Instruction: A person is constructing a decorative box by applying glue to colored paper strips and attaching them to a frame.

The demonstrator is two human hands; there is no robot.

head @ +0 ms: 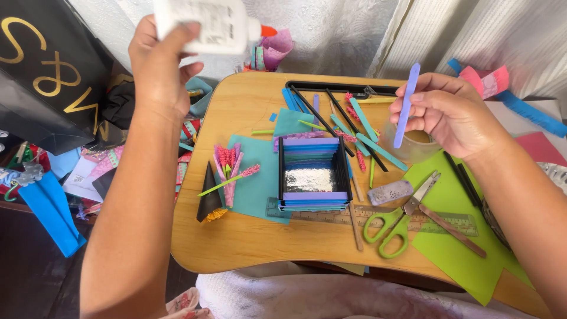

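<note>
Above the wooden lap desk (248,236): left hand (156,65) grips a white glue bottle (207,23), raised at desk's far left corner. Right hand (449,112) pinches a purple paper strip (407,103) upright. Paper box (313,174) mid-desk; green scissors (396,221) beside ruler (366,215).

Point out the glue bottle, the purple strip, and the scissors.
glue bottle (204,23), head view, white body.
purple strip (407,103), head view, middle of strip.
scissors (397,224), head view, green handles.
</note>
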